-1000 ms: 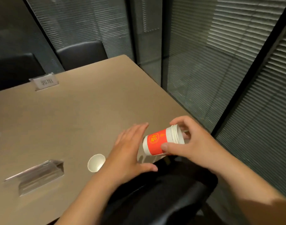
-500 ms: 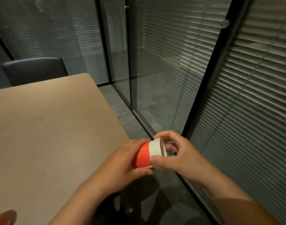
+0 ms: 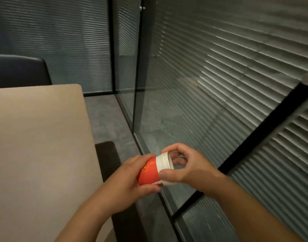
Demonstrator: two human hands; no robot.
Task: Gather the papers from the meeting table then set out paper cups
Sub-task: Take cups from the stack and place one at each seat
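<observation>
Starting at the far left, a dark chair back [image 3: 18, 70] stands behind the end of a tan meeting table [image 3: 36, 145], whose top fills the left side of the head view. Just past the table's right edge, a second dark chair [image 3: 106, 158] sits tucked close to it, partly hidden behind the person's left forearm. Grey floor [image 3: 104, 119] runs between the table and a glass wall.

Moving right, the left hand [image 3: 128, 182] curls round the red body of a stack of paper cups [image 3: 154, 170], which lies on its side in the air, off the table and beyond its right edge. The stack's white nested rims point right. The right hand [image 3: 188, 169] pinches those rims, thumb below and fingers arched over the top and around the open mouth.

Behind the hands and filling the right side is the glass wall [image 3: 167, 102] with black frames, and horizontal blinds [image 3: 237, 75] showing through it.
</observation>
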